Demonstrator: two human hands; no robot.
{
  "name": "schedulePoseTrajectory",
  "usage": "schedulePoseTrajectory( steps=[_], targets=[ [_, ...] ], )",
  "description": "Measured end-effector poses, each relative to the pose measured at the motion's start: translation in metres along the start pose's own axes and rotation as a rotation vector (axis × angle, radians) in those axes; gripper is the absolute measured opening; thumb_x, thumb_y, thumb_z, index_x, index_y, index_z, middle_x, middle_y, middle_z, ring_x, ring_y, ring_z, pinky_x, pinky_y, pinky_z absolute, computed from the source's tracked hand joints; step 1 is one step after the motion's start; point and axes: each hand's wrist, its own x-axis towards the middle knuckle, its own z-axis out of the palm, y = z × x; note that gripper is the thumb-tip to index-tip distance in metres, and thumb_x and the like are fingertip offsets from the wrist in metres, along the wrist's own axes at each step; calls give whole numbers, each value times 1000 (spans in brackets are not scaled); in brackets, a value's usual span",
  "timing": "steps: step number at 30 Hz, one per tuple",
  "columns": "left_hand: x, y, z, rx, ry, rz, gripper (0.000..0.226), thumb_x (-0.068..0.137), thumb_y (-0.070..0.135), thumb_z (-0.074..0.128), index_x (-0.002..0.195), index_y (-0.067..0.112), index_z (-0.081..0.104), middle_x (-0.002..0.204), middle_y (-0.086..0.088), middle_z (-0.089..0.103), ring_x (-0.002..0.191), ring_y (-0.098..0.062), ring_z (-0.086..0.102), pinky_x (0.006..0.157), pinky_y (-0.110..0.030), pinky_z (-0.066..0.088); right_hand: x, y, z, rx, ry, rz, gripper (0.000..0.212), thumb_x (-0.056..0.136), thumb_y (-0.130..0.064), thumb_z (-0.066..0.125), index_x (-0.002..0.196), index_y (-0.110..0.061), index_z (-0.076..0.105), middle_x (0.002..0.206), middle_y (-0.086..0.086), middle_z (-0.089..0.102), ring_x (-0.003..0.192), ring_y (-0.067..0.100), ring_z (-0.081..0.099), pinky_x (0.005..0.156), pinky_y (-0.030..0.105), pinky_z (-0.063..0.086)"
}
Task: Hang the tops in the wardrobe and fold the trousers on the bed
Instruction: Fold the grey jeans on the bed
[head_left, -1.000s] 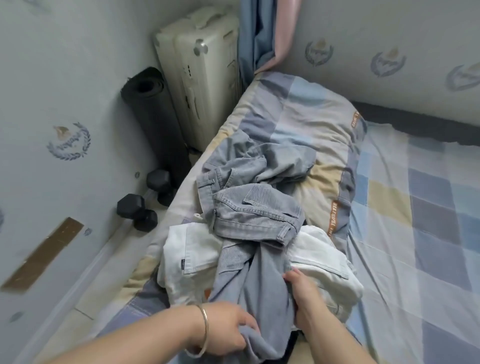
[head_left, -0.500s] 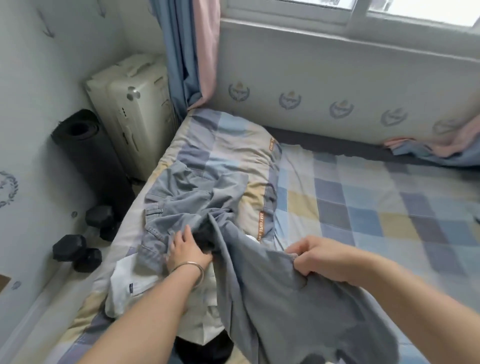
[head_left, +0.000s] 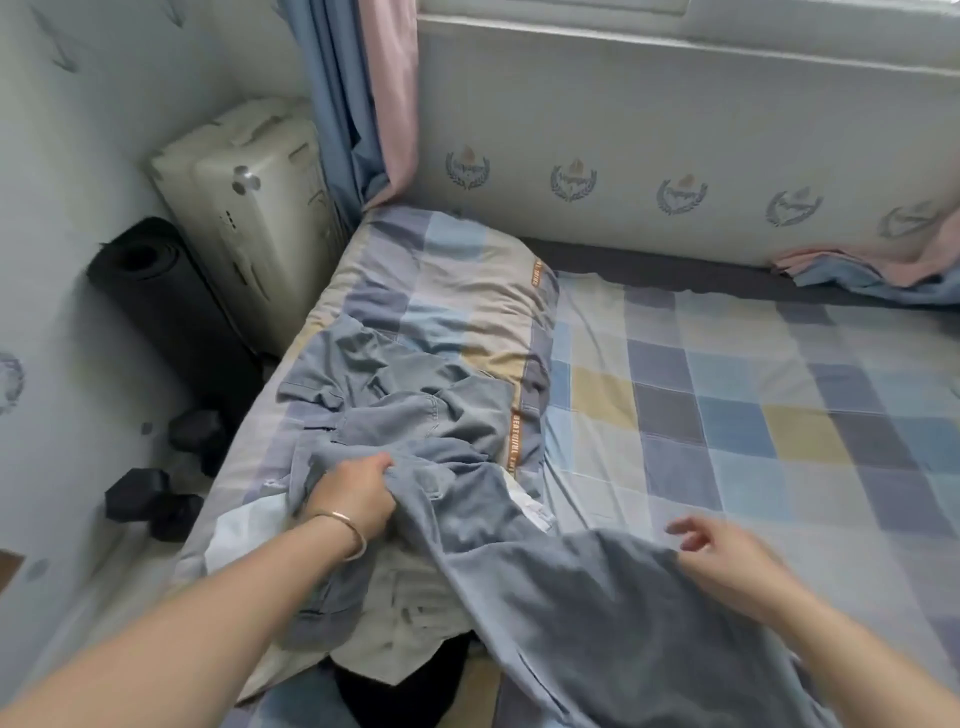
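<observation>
Left hand (head_left: 356, 491) knuckles up, fingers curled tight in fist-like grip, bangle on wrist. Right hand (head_left: 727, 558) motion-blurred, fingers loosely spread. Both forearms extended forward.

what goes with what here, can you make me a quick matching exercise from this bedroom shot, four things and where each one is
Things:
1. suitcase
2. yoga mat
3. grey jeans
4. bangle

Places:
A. gripped by the left hand on the bed
B. on the left wrist
C. rolled up, on the floor in front of the suitcase
D. standing in the corner beside the curtain

Pairs: 1-D, 2-C, 3-A, 4-B
</observation>
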Motion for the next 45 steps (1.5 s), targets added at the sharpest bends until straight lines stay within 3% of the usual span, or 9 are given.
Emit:
schedulePoseTrajectory(
  steps=[5,15,21,26,29,33,37,42,45],
  targets=[
    [-35,91,-65,146,2,297,19,84,20,49,102,18,57,108,-10,63,102,-30,57,72,-29,39,-35,-134,48,70,31,-514,86,73,-31,66,146,-33,21,140,-8,37,128,14,38,104,29,37],
    [-100,72,-166,-114,38,400,34,69,48,70,92,30,53,89,4,67,86,-20,63,71,-32,49,-102,-189,-91,429,337,-569,26,72,3,52,70,-19,66,65,-2,62,69,20,56,58,27,42],
    [-125,124,-239,-963,15,275,22,89,6,59,70,13,54,71,-5,58,51,3,61,49,-9,43,-155,-141,-230,537,675,-352,12,77,-9,58,74,0,66,72,22,62,70,20,46,61,31,37],
    [-176,261,-293,-941,-88,688,39,76,38,71,106,27,49,102,6,53,94,-3,53,89,-21,41,-205,-96,-300,617,789,-376,30,70,-20,59,79,8,63,67,20,58,70,17,47,62,34,39],
    [-211,316,-261,-957,-310,701,47,66,25,78,106,22,53,91,10,64,84,-9,60,79,-20,52,-230,-65,-327,555,890,-357,23,79,-15,55,74,7,61,63,18,53,66,18,45,57,31,32],
    [-233,363,-249,-775,109,701,21,63,26,79,78,17,66,68,1,64,70,-18,56,72,-36,50,-250,2,-366,311,858,-307,21,82,-12,52,63,-10,60,66,9,60,74,29,54,55,32,37],
    [-277,435,-294,-292,650,774,15,78,18,62,91,25,67,87,-6,69,83,-29,61,70,-30,46,-258,57,-395,-92,500,-322,35,82,-18,59,117,-23,57,117,3,59,108,23,53,85,30,44],
    [-317,510,-290,165,684,844,24,81,15,51,100,27,57,93,-4,66,85,-27,62,63,-28,39,-256,46,-403,128,547,-638,32,70,-28,76,95,-32,57,86,-12,55,83,11,51,68,18,42],
    [-314,503,-281,-396,563,798,29,79,20,68,102,28,52,83,5,62,75,-14,60,64,-21,46,-247,53,-402,539,555,-681,14,71,-22,74,64,-29,65,70,-6,61,73,17,55,70,31,47]
  ],
)
